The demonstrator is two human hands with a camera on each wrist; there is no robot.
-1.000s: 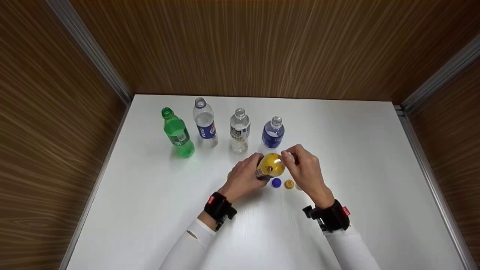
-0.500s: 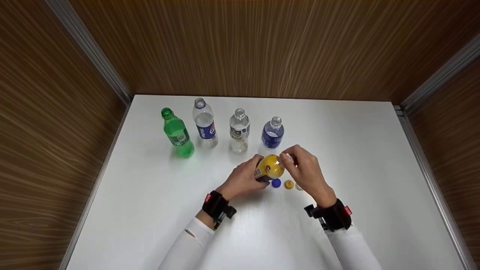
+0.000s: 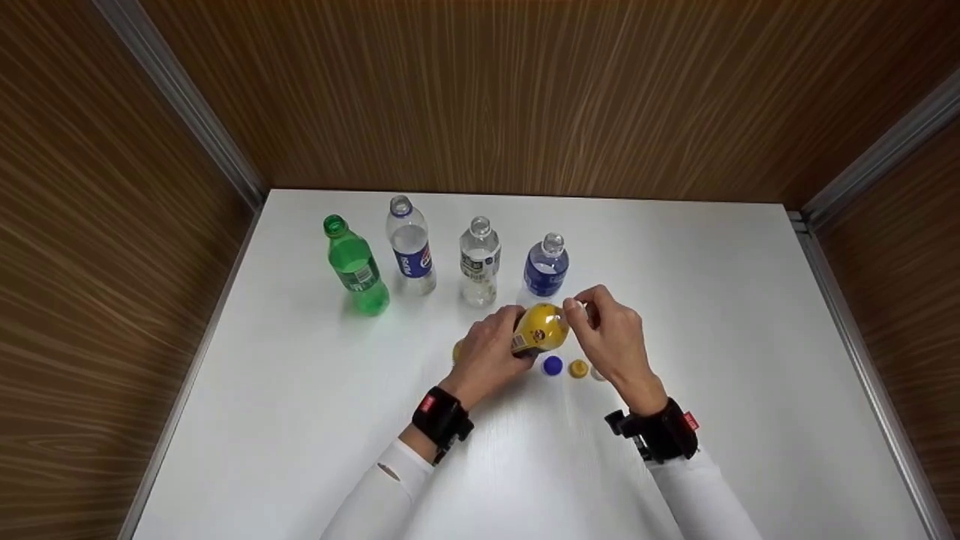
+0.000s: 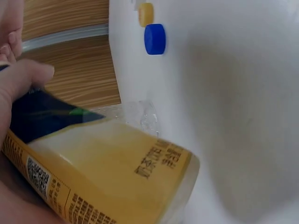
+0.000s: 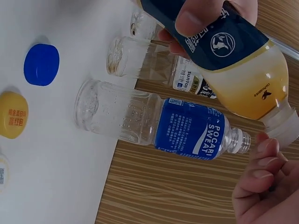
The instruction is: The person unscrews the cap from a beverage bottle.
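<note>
My left hand (image 3: 491, 349) grips a yellow and dark blue drink bottle (image 3: 541, 330) round its middle and holds it tilted above the table, neck towards the right. In the left wrist view the yellow lower part of its label faces the camera. My right hand (image 3: 613, 341) pinches the bottle's white cap (image 5: 284, 129) at the neck between thumb and fingers. Below the hands lie a blue cap (image 3: 553, 365), a yellow cap (image 3: 578, 368) and a white cap (image 3: 598, 373), the last partly hidden by the right hand.
Behind the hands, a row of uncapped bottles stands upright: a green bottle (image 3: 358, 270), a Pepsi bottle (image 3: 412, 255), a clear Suntory bottle (image 3: 479, 262) and a Pocari Sweat bottle (image 3: 546, 268). Wood-grain panels (image 3: 480, 97) enclose the white table (image 3: 315, 420) at the back and sides.
The held bottle and both hands dip slightly towards me and then come back up, with small turns at the cap. Standing bottles and loose caps stay in place.
</note>
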